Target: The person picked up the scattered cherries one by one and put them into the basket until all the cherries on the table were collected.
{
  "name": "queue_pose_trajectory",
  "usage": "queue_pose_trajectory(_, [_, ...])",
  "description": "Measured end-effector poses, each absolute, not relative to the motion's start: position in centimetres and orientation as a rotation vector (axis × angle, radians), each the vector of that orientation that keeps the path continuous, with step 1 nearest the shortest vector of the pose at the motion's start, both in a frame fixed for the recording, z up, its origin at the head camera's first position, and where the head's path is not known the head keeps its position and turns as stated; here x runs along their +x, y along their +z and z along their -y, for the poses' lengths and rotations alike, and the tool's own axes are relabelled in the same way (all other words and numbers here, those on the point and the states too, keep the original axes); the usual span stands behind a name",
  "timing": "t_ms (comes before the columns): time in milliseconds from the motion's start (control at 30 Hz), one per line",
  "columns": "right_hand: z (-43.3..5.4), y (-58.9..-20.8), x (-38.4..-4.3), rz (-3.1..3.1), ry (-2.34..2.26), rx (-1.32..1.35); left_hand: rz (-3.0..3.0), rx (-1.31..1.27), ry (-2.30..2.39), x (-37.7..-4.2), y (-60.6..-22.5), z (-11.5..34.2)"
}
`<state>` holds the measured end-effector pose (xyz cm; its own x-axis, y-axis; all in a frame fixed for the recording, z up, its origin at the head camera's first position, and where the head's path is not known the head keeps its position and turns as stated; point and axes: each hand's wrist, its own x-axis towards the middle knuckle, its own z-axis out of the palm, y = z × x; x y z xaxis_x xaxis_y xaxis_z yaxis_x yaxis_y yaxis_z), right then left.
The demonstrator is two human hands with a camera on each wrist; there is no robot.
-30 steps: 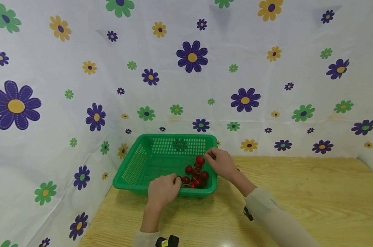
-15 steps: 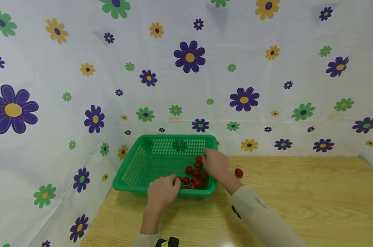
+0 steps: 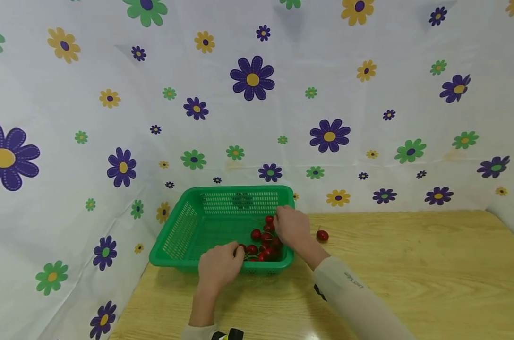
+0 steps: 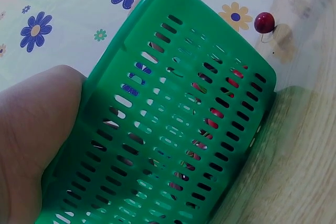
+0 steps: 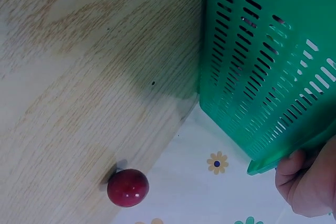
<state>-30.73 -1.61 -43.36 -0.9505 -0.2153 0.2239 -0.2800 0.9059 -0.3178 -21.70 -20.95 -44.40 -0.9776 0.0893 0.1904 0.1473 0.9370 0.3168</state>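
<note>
A green plastic basket (image 3: 176, 226) with slotted walls stands on the table. Red cherries (image 3: 265, 237) with green stems lie heaped in its right end. My left hand (image 3: 220, 266) grips the near rim, thumb toward the inside; in the left wrist view part of that hand (image 4: 37, 129) shows beside the slotted wall. On the right rim, my right hand (image 3: 292, 228) holds on with curled fingers, close to the cherries. Its fingertips are mostly hidden in the head view, but the right wrist view shows curled fingers (image 5: 294, 174) at the rim.
A single cherry (image 3: 322, 235) lies on the wooden table (image 3: 410, 264), right of the basket. Behind and to the left hangs a white flowered sheet (image 3: 367, 108), close to the basket's far side.
My right hand has come down and left onto the basket's right rim, and the lone cherry its arm covered now shows. The left hand stays on the near rim. The view has turned slightly right.
</note>
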Motion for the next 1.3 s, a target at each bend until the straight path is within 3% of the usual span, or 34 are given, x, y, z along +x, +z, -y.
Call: queue_pose_trajectory(1300, [1.34,-43.47,-30.08,2.818,0.563,0.407,2.911,-0.164,-0.486,-21.58,-44.32,20.81])
